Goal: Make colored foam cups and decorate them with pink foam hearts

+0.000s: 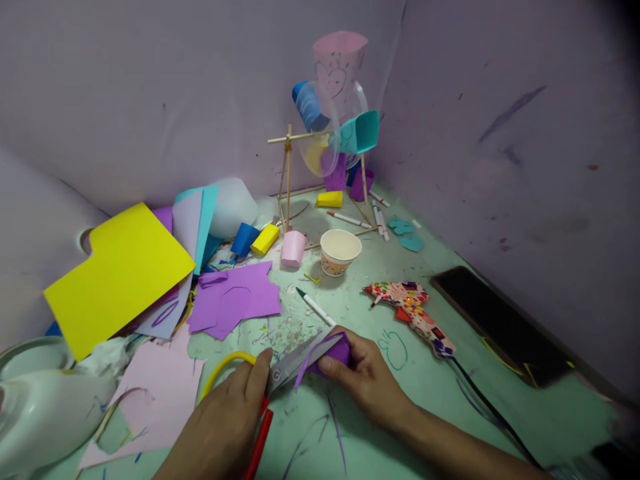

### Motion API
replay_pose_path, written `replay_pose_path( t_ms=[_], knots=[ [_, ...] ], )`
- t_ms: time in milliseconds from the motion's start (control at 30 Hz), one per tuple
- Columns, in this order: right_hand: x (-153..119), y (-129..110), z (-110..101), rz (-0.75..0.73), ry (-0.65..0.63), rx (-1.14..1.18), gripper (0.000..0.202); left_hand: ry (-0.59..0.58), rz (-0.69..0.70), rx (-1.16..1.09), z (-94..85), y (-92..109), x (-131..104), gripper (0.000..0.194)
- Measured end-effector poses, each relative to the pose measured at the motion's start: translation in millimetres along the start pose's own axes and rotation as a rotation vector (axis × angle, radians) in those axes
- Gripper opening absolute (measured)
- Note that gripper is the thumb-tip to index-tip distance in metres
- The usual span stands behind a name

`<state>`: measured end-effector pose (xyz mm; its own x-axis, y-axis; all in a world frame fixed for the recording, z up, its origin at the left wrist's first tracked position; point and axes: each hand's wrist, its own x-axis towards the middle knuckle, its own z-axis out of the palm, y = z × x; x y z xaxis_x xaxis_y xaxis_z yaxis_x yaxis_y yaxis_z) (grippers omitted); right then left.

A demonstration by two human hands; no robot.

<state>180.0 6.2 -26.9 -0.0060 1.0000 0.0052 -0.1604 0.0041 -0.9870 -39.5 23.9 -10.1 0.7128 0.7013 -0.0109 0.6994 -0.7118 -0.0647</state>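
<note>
Left hand [227, 417] grips red-and-yellow-handled steel scissors [280, 373]; right hand [363, 377] pinches a small purple foam piece [334, 351] between the blades, just in front of a white paper cup [339, 251]. No readable writing.

No words, brand names, labels or numbers can be read anywhere. Only hand-drawn marks show: a heart outline w/ scribbles on the pink paper cup [339, 63] atop the stick wheel; a small green looping doodle [393, 349] drawn on the counter [425, 393]; loose pen scribbles on that same surface. The paper cup [339, 251] carries a printed pattern, too small to make out.
</note>
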Motion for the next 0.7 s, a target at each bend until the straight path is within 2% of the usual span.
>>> replay_pose_path(
  t_ms=[200,367,533,700],
  knots=[
    [-2.3,4.4,2.6,-0.025,-0.034,-0.051,0.005,0.133,-0.085,-0.025,2.7,10.7,3.0,0.050],
    [-2.8,4.7,3.2,-0.031,-0.023,-0.035,0.005,0.077,-0.086,0.011,-1.3,14.0,4.3,0.051],
    [-3.2,7.5,2.9,-0.003,-0.008,-0.036,0.008,0.038,0.031,0.001,-1.9,3.0,2.6,0.051],
    [-4.0,8.3,3.6,0.008,-0.005,-0.034,0.007,-0.006,0.033,-0.073,0.4,-3.1,0.7,0.055]
  ],
)
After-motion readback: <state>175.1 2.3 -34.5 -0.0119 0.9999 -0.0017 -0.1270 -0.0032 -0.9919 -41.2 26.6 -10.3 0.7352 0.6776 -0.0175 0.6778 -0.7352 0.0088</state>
